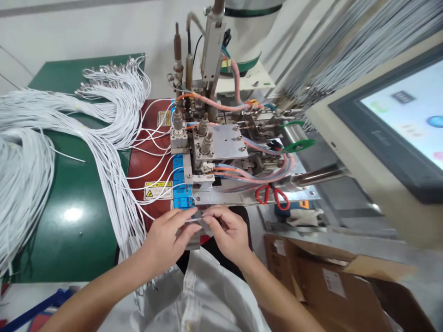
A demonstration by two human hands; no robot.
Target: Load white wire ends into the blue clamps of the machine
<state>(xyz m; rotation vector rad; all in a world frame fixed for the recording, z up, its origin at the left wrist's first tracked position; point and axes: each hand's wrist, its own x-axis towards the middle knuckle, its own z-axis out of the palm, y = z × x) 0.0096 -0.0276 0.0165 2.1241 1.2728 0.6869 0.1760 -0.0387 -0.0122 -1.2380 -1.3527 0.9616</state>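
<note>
In front of the machine, a short stretch of white cable (193, 220) spans the gap between my two hands. My left hand (166, 237) has its thumb and forefinger on either side of this cable. The fingers of my right hand (226, 233) pinch together at the cable's end; its tip is hidden by them. Just beyond my hands is a row of blue clamps (182, 196) along the machine's edge. Several white cables run into the clamps from a thick bundle (104, 157) on the left.
A green table (79, 244) carries large white cable bundles. Beyond my hands stands the metal machine (224, 143) with hoses and a wire spool (297, 137). Red-handled scissors (273, 196) lie on its base. A touchscreen (408, 110) juts in at right, above a cardboard box (318, 286).
</note>
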